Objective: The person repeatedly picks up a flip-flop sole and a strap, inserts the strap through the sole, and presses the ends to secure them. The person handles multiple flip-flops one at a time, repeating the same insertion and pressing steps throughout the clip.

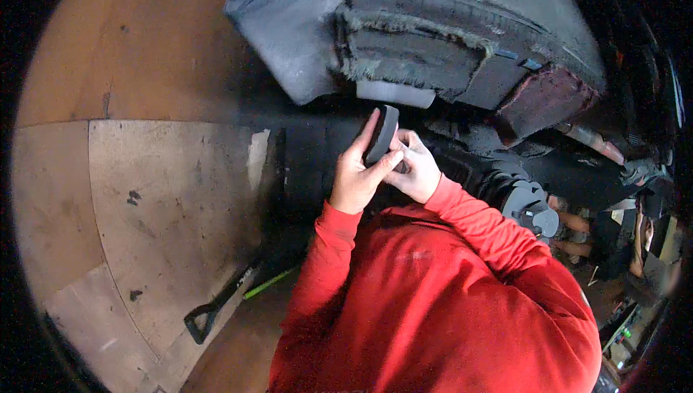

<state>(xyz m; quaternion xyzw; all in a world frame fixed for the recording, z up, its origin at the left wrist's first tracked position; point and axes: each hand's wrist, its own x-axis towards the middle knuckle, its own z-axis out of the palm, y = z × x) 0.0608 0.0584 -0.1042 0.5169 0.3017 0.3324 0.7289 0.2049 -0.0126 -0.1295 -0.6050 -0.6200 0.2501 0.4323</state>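
My left hand [355, 173] grips a small dark flat pad-shaped part [381, 133] and holds it upright in front of me. My right hand [414, 169] touches the lower right side of the same part with its fingertips. Both arms wear red sleeves [462, 277]. Just above the part hangs the grey dusty underside of a vehicle [404, 32] with a frayed liner. To the right of my hands sits a dark ribbed boot and a coil spring with a grey mount [530, 205].
A brown tiled floor [159, 176] spreads to the left. On it lies a black D-shaped tool handle [206, 317] beside a thin green rod [271, 283]. A rusty red panel [545, 97] hangs at upper right. Cluttered small items fill the lower right corner.
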